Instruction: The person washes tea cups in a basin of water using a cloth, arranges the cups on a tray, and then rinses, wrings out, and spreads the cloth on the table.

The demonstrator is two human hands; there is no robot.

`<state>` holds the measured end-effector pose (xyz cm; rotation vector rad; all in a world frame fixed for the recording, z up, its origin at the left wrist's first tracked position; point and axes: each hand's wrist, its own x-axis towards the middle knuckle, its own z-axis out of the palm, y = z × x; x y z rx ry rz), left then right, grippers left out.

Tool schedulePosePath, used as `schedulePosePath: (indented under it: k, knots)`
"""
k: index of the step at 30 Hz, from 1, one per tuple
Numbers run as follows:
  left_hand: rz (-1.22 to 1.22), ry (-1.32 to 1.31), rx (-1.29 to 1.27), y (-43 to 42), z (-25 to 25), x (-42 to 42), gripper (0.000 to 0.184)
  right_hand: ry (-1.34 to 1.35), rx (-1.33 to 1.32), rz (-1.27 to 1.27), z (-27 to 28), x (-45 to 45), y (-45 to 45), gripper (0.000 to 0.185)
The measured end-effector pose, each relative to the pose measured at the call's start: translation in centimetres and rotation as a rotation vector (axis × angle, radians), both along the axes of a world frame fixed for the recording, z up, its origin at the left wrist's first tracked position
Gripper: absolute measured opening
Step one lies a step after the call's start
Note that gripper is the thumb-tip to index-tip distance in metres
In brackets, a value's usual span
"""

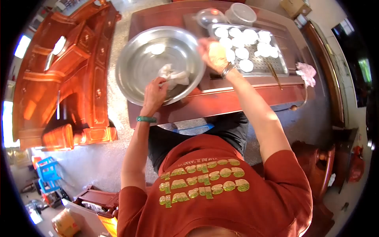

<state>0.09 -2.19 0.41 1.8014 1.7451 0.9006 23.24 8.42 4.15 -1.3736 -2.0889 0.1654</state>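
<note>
A large steel basin (128, 49) stands on the table in front of me. Inside it, near the front right, lies a soft white lump of dough (177, 78) with an uneven shape. My left hand (155, 94) reaches over the basin's near rim, its fingers pinched at the left edge of the dough. My right hand (214, 54) is smeared by motion between the basin's right rim and a metal tray (281, 63); I cannot make out its fingers. Several round white pieces (242, 53) sit in rows on this perforated tray.
Thin brown sticks (274, 74) lie across the tray's near edge. Behind the tray are a clear round lid (209, 17) and a plastic tub (241, 14). A pink cloth-like bundle (306, 74) rests at the table's right edge. Carved wooden furniture (94, 75) stands left.
</note>
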Motion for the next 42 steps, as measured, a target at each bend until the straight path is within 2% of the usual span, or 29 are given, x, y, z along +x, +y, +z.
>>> schedulePosePath:
  k: [1,2,3,5,7,8,10,11,13,14,15,19,21,22,23,25,27,28,29,30,31,32,33,34,35,36,38,41,42]
  knots:
    - [-0.032,-0.079,-0.048,0.3,0.1,-0.3,0.016,0.036,-0.036,0.072,0.3,-2.4,-1.5,0.021]
    - [-0.057,-0.093,-0.006,0.7,-0.4,-0.8,0.016,0.019,0.060,0.264,-1.6,-3.8,-1.7,0.021]
    - [-0.045,-0.081,0.001,1.3,-0.5,-1.3,0.016,-0.102,-0.182,0.284,-1.6,-5.8,-2.9,0.023]
    - [-0.057,0.043,0.114,2.7,-0.5,-2.0,0.015,-0.059,-0.162,0.503,-6.0,-8.3,-2.8,0.031]
    - [-0.051,0.074,0.210,5.1,-1.7,-3.0,0.017,-0.253,-0.209,0.442,-2.5,-8.8,-5.7,0.033]
    - [-0.058,0.154,0.191,6.6,-2.0,-3.5,0.020,-0.250,-0.205,0.441,-2.9,-8.9,-5.6,0.033]
    - [-0.071,0.236,0.176,9.2,-2.9,-4.1,0.023,-0.270,-0.452,0.401,-4.2,-8.8,-5.2,0.036]
    - [-0.091,0.297,0.302,10.5,-3.5,-4.1,0.027,-0.269,-0.447,0.392,-4.6,-8.9,-4.9,0.036]
    - [-0.115,0.347,0.439,12.5,-4.8,-3.7,0.032,-0.338,-0.512,0.350,-5.0,-8.9,-4.7,0.021]
    - [-0.099,0.450,0.430,13.3,-5.5,-3.4,0.035,-0.237,-0.365,0.395,-5.2,-8.7,-4.8,0.015]
    - [-0.081,0.554,0.417,13.9,-6.0,-3.1,0.038,-0.242,-0.361,0.390,-4.7,-8.6,-5.0,0.015]
    - [-0.097,0.555,0.257,14.0,-5.9,-2.9,0.036,-0.210,-0.495,0.354,-3.4,-8.6,-5.2,0.014]
    - [-0.132,0.629,0.039,13.4,-4.5,-2.5,0.032,-0.189,-0.520,0.347,-3.5,-8.7,-5.2,0.018]
    - [-0.068,0.605,0.167,13.6,-5.3,-2.7,0.024,-0.185,-0.523,0.358,-3.9,-8.8,-5.2,0.018]
    - [-0.061,0.610,0.158,13.5,-5.2,-2.8,0.024,-0.160,-0.501,0.343,-4.4,-8.9,-5.0,0.014]
    - [-0.004,0.599,-0.059,12.9,-3.9,-2.5,0.016,-0.136,-0.480,0.338,-5.8,-8.8,-5.0,0.011]
    - [-0.018,0.596,-0.014,13.1,-6.9,-3.1,0.012,-0.113,-0.451,0.286,-6.6,-9.0,-4.6,0.031]
    - [-0.031,0.596,0.040,12.8,-5.5,-3.2,0.011,-0.097,-0.463,0.290,-5.1,-8.8,-5.0,0.029]
    - [-0.001,0.470,-0.065,12.1,-4.1,-3.0,0.014,-0.130,-0.481,0.281,-5.1,-8.9,-5.2,0.029]
    - [0.062,0.307,-0.056,12.3,-6.2,-3.6,0.016,-0.168,-0.482,0.292,-5.6,-8.9,-5.1,0.030]
    - [0.142,0.013,-0.125,12.0,-7.0,-3.7,0.018,-0.156,-0.411,0.314,-7.7,-8.8,-4.6,0.028]
    - [0.143,0.031,-0.233,10.8,-4.1,-3.7,0.019,-0.169,-0.424,0.332,-6.7,-8.9,-4.5,0.027]
    - [0.153,-0.080,-0.256,10.9,-5.5,-4.0,0.017,-0.389,-0.564,0.365,-5.1,-9.4,-4.1,0.029]
    - [0.167,-0.189,-0.278,11.0,-7.0,-4.3,0.015,-0.383,-0.552,0.332,-5.9,-9.5,-4.0,0.027]
    - [0.189,-0.283,-0.262,8.7,-3.5,-3.7,0.014,-0.313,-0.549,0.354,-5.1,-9.3,-4.3,0.024]
    - [0.193,-0.459,-0.219,8.0,-4.6,-3.6,0.016,-0.238,-0.466,0.334,-6.5,-8.8,-4.1,0.022]
    - [0.184,-0.478,-0.181,5.8,-3.5,-3.2,0.015,-0.184,-0.340,0.314,-7.5,-8.5,-3.4,0.021]
    - [0.210,-0.686,-0.169,3.4,-4.0,-2.8,0.013,-0.029,-0.372,0.253,-5.9,-8.3,-3.1,0.018]
    - [0.204,-0.722,-0.217,2.8,-4.0,-2.7,0.014,0.221,-0.459,0.210,-5.3,-8.2,-3.2,0.016]
